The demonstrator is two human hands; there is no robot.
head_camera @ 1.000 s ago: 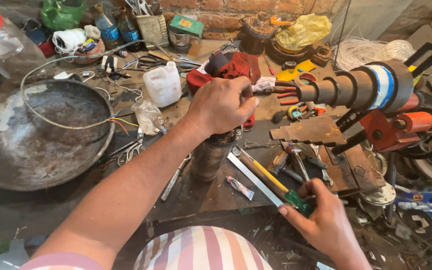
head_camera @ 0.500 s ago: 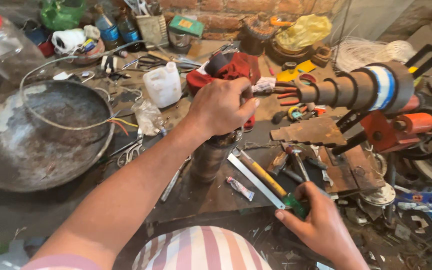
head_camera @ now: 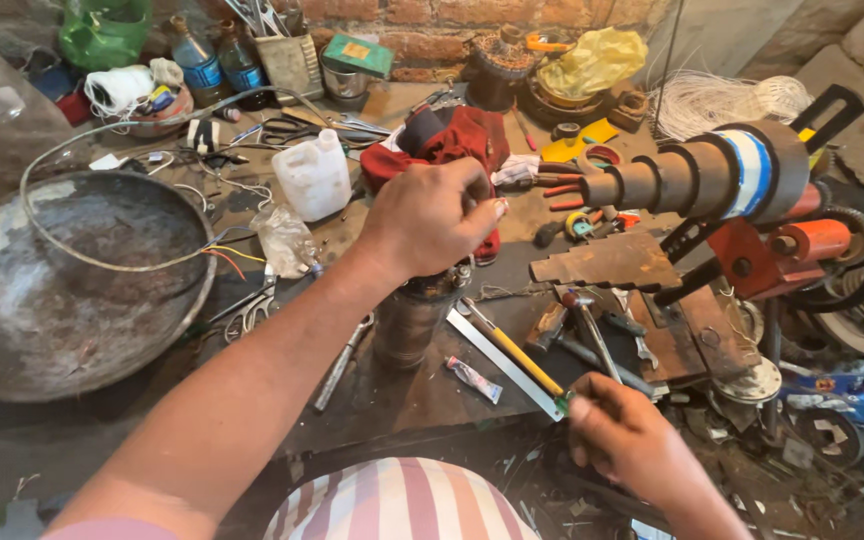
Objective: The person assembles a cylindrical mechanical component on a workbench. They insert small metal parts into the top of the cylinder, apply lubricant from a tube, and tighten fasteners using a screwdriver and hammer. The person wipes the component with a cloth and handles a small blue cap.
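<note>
The cylinder [head_camera: 414, 325] standing under the left hand [head_camera: 432, 220] looks like dull grey metal, scuffed and greasy. The tool [head_camera: 524, 358] at the right hand [head_camera: 624, 440] has a yellow shaft with a slight sheen and a green plastic-looking end. The flat strip [head_camera: 487, 352] beside it is bright, smooth metal. The bench [head_camera: 402, 395] is dark, matt and grimy. The big pan [head_camera: 62, 290] is rough, blotched metal. The jug [head_camera: 314, 178] is white, semi-matt plastic. The red cloth [head_camera: 452, 140] is soft and creased. The stepped cone [head_camera: 692, 180] is matt dark metal with a blue and white band.
</note>
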